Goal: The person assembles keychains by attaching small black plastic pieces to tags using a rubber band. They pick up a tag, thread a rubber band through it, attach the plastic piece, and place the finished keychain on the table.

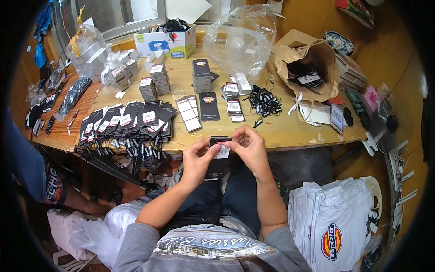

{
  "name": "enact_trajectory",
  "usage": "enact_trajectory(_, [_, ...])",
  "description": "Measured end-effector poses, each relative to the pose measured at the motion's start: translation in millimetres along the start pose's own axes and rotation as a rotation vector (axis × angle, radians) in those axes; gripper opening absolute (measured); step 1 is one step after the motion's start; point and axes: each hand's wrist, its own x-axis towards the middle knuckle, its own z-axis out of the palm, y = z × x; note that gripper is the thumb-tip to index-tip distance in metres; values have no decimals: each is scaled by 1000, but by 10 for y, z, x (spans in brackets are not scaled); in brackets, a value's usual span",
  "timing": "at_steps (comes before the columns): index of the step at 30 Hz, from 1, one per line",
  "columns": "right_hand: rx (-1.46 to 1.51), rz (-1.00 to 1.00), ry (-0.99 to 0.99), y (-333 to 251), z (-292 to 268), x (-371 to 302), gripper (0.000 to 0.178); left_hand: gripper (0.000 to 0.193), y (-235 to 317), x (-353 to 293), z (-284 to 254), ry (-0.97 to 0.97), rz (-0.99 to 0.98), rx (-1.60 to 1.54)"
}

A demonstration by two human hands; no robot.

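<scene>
Over my lap, just off the table's front edge, I hold a black hang tag (216, 170) with a white barcode sticker on it. My left hand (195, 162) grips the tag's left side between thumb and fingers. At the top edge my right hand (250, 148) pinches the tag near the sticker. Straight ahead lie a black tag with a coloured emblem (209, 107) and a sheet of white stickers (188, 114). Left of these, a wide heap of stickered, corded black tags (124, 119) spreads to the table's front edge.
Behind stand stacks of small labels (160, 80), a stack of black tags (202, 82) and a printed box (170, 43). A pile of black cords (264, 100), a brown paper bag (319, 56) and a phone (336, 118) lie rightward. Folded white garments (326, 208) sit beside me; another person is at left.
</scene>
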Motion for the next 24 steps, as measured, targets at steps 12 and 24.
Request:
enact_trajectory(12, [-914, -210, -53, 165, -922, 634, 7, 19, 111, -77, 50, -119, -231, -189])
enact_trajectory(24, [-1020, -312, -197, 153, -920, 907, 9, 17, 130, -87, -17, -133, -243, -212])
